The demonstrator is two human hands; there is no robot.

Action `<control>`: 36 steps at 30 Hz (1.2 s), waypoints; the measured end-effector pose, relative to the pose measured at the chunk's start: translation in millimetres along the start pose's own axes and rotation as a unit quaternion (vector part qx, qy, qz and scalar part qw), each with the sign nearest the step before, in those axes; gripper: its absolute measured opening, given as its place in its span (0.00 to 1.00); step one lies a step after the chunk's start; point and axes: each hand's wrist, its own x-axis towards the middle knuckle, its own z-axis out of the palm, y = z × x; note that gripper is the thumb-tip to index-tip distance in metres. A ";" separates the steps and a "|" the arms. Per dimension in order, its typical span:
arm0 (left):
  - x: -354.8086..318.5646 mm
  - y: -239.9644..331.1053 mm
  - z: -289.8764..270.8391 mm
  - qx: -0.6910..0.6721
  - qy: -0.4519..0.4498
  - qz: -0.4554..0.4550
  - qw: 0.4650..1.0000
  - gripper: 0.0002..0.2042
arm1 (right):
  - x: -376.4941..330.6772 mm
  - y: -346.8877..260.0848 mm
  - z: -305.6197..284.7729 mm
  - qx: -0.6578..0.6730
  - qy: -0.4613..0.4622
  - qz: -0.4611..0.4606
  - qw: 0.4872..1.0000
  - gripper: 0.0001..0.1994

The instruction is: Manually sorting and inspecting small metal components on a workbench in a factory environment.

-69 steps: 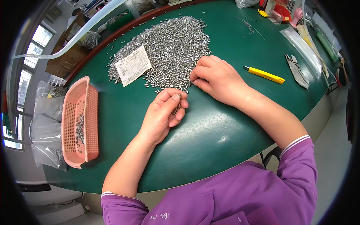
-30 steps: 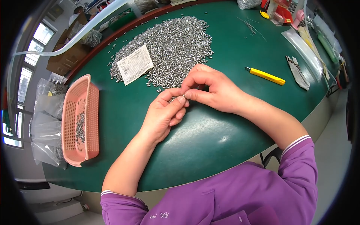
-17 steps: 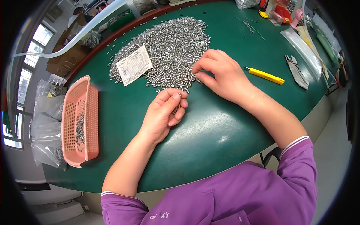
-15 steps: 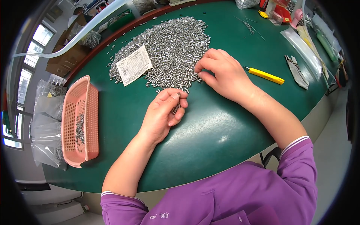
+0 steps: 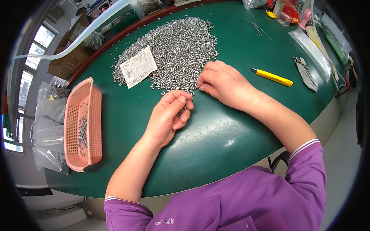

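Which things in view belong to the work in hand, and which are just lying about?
Seemingly in use:
- Small metal pieces, heaped near the right hand and held in the left hand
- Pink basket, probably: it holds similar pieces

Seemingly just lying about:
- Yellow cutter
- Clear plastic
- Paper slip on the heap, perhaps related

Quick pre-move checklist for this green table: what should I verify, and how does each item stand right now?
1. Left hand holding small metal pieces: ok, they show in its curled fingers.
2. Right hand gripping a piece: cannot tell, its fingertips hide that.
3. Metal pile uncovered: not ok, a paper slip lies over its left part.
4. Yellow cutter apart from both hands: ok, it lies right of the right hand.
5. Cutter blade retracted: cannot tell, the tip is too small.
6. Pink basket open on top: ok, pieces lie inside.
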 end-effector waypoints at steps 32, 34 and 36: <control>0.0 -0.2 -1.1 -0.017 -0.004 0.009 1.000 0.08 | 0.4 -0.6 -2.9 0.025 -0.046 -0.015 0.998 0.06; 0.4 -0.2 -0.6 0.012 0.004 0.003 1.000 0.08 | 0.7 -0.6 -2.2 0.006 -0.038 -0.036 0.999 0.06; 0.3 -0.6 -0.6 0.008 0.004 0.002 1.000 0.07 | 0.9 -1.2 -1.7 -0.013 -0.029 -0.057 0.998 0.06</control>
